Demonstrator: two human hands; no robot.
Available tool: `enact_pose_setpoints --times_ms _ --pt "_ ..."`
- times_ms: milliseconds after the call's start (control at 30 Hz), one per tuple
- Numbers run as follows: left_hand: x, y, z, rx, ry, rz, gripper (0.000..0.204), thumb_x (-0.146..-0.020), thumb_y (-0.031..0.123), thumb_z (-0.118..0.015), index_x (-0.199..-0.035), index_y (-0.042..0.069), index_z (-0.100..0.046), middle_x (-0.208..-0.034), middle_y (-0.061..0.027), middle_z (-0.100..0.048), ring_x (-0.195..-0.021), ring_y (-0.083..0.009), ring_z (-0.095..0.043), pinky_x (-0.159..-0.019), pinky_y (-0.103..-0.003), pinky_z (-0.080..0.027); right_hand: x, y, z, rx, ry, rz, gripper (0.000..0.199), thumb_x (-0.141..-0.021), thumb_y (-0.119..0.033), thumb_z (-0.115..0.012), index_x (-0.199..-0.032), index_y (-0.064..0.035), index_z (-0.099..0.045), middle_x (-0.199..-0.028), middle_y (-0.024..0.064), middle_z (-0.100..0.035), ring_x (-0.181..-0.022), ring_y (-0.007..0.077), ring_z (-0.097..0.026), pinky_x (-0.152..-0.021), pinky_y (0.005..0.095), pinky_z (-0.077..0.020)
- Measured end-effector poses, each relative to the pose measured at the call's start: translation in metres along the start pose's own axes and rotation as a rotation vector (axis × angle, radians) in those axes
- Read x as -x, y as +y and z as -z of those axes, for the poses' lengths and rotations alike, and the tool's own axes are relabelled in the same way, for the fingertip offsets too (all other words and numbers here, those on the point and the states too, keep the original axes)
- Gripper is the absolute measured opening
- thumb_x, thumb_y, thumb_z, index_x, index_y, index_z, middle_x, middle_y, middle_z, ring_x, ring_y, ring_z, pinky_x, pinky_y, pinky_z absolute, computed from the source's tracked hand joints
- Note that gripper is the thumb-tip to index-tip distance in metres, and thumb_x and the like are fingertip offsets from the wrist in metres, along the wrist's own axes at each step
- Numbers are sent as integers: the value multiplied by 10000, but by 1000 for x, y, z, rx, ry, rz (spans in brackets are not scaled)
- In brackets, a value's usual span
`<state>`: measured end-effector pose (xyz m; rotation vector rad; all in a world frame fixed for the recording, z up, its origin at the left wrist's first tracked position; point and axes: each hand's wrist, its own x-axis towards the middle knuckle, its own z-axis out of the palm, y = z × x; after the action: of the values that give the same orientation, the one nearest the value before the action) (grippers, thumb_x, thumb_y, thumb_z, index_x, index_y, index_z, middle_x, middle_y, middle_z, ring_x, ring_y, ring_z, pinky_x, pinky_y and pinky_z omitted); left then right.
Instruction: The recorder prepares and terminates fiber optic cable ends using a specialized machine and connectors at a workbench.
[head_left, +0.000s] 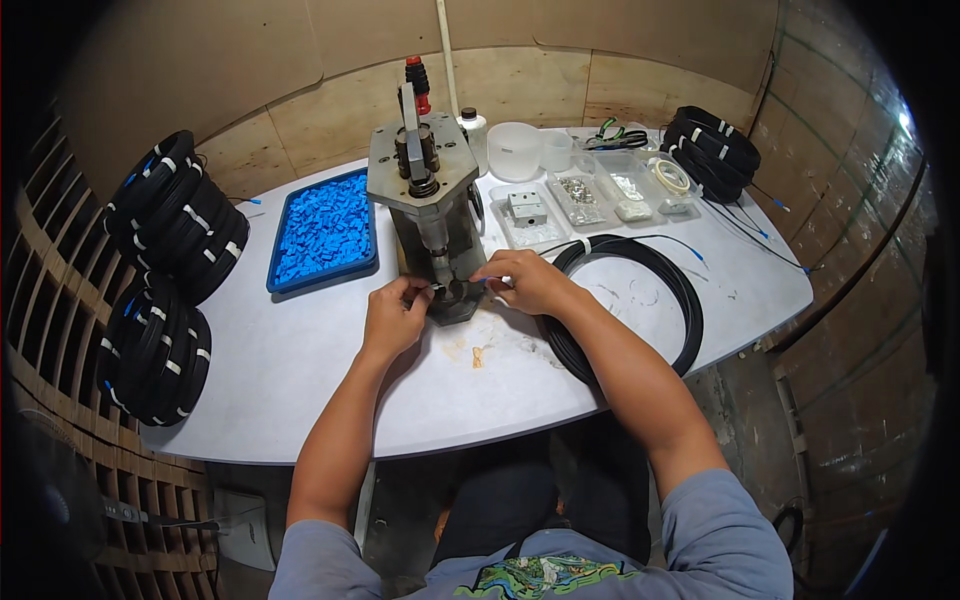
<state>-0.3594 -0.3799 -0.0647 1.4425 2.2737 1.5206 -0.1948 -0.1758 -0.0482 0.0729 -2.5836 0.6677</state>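
A steel hand press with an upright lever stands on the table in front of me. At its base, below the ram, my left hand has thumb and fingers pinched together; what they hold is too small to make out. My right hand is closed in a pinch on the other side of the base, with a bit of blue showing at its fingertips. Below my right forearm lies a coil of black cable, partly covered by the arm; a blue-tipped end sticks out from it.
Left of the press sits a blue tray of small blue parts. Stacked black cable coils stand at the left, with more coils at the far right. Clear boxes of small parts, a white tub, a bottle and pliers line the back.
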Motion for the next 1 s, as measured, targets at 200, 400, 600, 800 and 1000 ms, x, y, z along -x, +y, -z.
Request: enact_pose_setpoints --times_ms 200,400,600,800,1000 --pt "-1 6 -1 2 2 -9 149 -869 91 -670 -960 -13 -725 -811 -124 -740 -730 -198 -722 -684 -315 -561 1 -1 1 20 -10 -19 317 -803 12 -691 -1075 -142 -743 -932 82 -680 -822 283 -672 -750 366 -554" --pt "-1 6 -2 7 11 0 157 -867 98 -674 -973 -8 -722 -815 -129 -741 -740 -199 -726 -688 -316 -562 1 0 0 -2 -16 -13 327 -805 23 -678 -1084 -136 -741 -924 85 -676 -831 286 -669 -755 368 -552" --pt "0 7 -2 17 23 5 165 -867 116 -685 -976 -3 -720 -784 -112 -735 -713 -176 -706 -664 -308 -541 1 0 0 -5 -8 -7 330 -803 34 -674 -1085 -124 -739 -930 89 -678 -825 282 -669 -746 367 -549" --pt "0 6 -1 -10 22 -1 181 -868 140 -702 -983 3 -726 -755 -96 -728 -691 -153 -687 -640 -303 -512 0 1 -1 7 -15 0 331 -810 38 -679 -1093 -127 -732 -922 95 -675 -810 285 -668 -734 369 -549" --pt "0 5 -2 5 22 21 187 -874 154 -708 -988 8 -729 -765 -94 -732 -695 -153 -688 -649 -300 -512 0 0 -1 3 -13 -9 301 -833 18 -682 -1093 -128 -723 -935 105 -677 -826 291 -669 -742 373 -549"
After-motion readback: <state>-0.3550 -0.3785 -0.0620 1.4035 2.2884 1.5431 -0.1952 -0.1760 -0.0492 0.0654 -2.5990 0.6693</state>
